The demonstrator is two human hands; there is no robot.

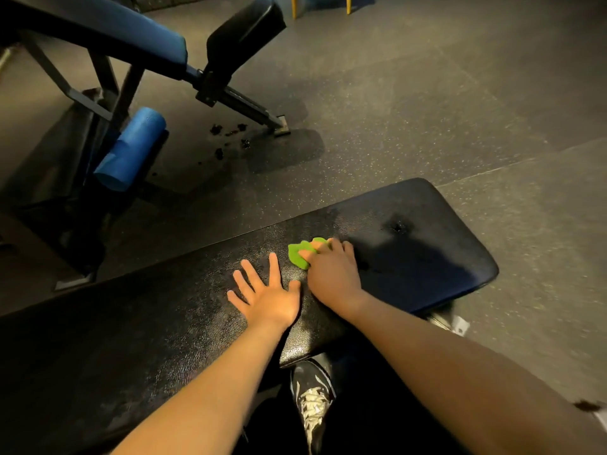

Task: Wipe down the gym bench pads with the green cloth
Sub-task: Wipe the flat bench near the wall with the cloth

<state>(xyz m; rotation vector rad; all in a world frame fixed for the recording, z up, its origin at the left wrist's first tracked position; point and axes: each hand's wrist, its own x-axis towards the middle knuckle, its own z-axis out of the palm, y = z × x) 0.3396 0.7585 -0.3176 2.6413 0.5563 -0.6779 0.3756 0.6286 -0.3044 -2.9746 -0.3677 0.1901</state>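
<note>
Dark speckled rubber floor (410, 110), dim light. Black bench pad (410, 257) runs from lower left up to the right, surface grained and shiny in patches, with a small dimple or tear toward its far end. Metal foot (455, 323) of the bench frame shows just under the pad's near right edge.

Left hand (267, 297) lies flat on the pad, palm down, fingers straight and spread wide, thumb out to the right. Nothing held.

Right hand (331, 274) just beside it, thumb side close to the left thumb. Fingers bent over the green cloth (300, 252), pressing it down onto the pad. Cloth bunched up; most of it hidden under the hand, a crumpled edge poking out past the fingertips on the far left side. Cloth sits roughly mid-width of the pad, nearer its far end than the near one.

Both forearms bare, reaching in from the bottom of the view. Black shoe with white laces (313, 402) on the floor below the pad's near edge, between the arms.

Beyond, upper left: second bench with blue pad (108, 31) on a dark frame, black pad (246, 31) angled up at its end, blue foam roller (131, 149) lower down. Dark crumbs (230, 139) scattered on the floor near its foot. Yellow legs (294, 6) at the top edge
</note>
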